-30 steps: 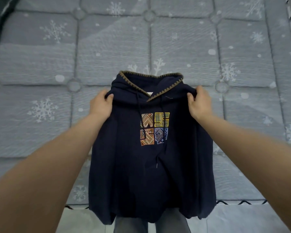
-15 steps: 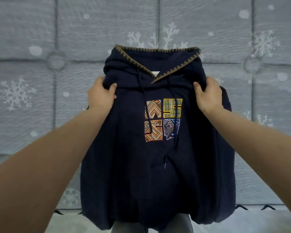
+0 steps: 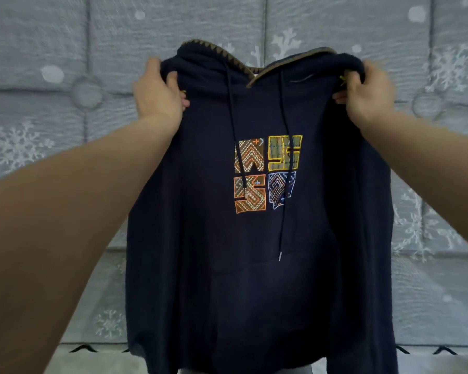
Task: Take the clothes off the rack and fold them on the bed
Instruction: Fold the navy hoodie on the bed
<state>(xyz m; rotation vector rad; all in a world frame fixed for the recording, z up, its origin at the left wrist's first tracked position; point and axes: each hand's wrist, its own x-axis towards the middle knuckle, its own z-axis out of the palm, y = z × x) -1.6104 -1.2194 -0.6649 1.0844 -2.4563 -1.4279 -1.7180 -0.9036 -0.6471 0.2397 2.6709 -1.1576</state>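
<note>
Left hand [image 3: 157,93] and right hand [image 3: 369,91] each grip a shoulder of the hoodie [image 3: 254,265], holding it spread above the bed [image 3: 52,130]

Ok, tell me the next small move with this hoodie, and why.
Probably lower it flat onto the bed. The left hand and right hand each grip a shoulder of the navy hoodie, which hangs unfolded above the quilt.

Quilted grey bed [image 3: 65,130] with snowflake print
</note>
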